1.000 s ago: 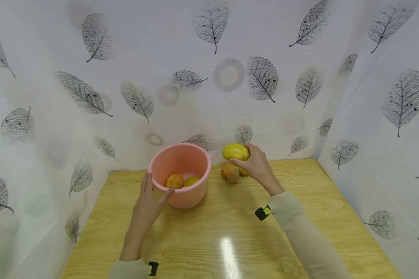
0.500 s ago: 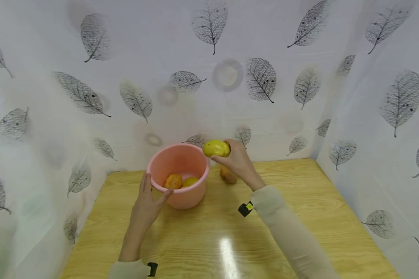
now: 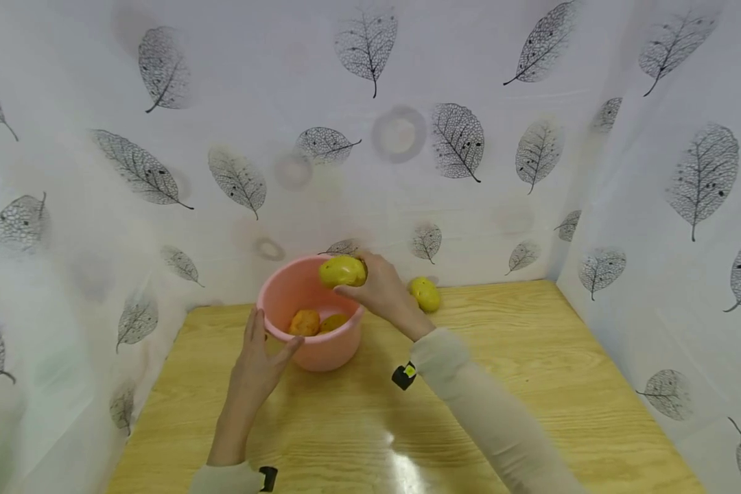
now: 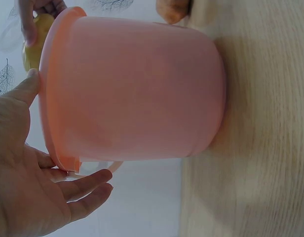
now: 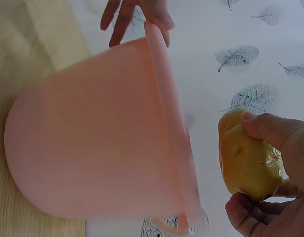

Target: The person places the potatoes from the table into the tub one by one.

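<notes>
Head view: we look forward and down over the table (image 3: 586,384), farthest off. Both wrist views: we face the pink bucket (image 3: 324,355) side-on, close up, rolled opposite ways, table at frame right (left wrist) and frame left (right wrist). All three share bucket and held potato (image 3: 341,272).

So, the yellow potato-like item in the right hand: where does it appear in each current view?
Head: the yellow potato-like item is a little left of and below the centre, in the right hand.
Left wrist: the yellow potato-like item is near the top-left corner, partly covered.
Right wrist: the yellow potato-like item is right of centre.
Shared landmark: the pink bucket.
</notes>
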The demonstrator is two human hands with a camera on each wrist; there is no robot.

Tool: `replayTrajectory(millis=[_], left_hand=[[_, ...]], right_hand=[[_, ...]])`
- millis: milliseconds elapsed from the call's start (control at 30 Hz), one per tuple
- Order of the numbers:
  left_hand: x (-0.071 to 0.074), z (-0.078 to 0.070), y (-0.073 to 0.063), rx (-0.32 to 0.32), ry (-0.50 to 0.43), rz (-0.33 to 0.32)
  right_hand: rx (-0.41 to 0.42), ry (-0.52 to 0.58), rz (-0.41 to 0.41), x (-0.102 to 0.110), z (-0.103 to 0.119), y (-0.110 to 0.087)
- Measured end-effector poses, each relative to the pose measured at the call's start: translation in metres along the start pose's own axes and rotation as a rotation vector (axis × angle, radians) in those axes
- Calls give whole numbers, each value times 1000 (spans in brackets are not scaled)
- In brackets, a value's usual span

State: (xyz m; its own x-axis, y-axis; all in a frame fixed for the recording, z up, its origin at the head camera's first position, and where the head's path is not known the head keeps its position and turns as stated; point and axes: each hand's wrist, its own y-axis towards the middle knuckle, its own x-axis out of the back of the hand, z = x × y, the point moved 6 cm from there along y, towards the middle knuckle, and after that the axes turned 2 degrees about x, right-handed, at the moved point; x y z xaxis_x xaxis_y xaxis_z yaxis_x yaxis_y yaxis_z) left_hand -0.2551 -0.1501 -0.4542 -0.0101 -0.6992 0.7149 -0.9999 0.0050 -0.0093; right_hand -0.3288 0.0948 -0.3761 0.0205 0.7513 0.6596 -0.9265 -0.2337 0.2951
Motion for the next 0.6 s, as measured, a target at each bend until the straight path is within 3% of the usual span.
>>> replayTrajectory(millis=[167,467,600], left_hand=[[0,1,1,0,0,2],[-1,1,0,19,-6,17],[-1,2,0,22,-12,17]], right_hand=[[23,-39,34,-19,11,3],[140,-18,46,-47,29,2],[138,-56,74,-56,34,0]])
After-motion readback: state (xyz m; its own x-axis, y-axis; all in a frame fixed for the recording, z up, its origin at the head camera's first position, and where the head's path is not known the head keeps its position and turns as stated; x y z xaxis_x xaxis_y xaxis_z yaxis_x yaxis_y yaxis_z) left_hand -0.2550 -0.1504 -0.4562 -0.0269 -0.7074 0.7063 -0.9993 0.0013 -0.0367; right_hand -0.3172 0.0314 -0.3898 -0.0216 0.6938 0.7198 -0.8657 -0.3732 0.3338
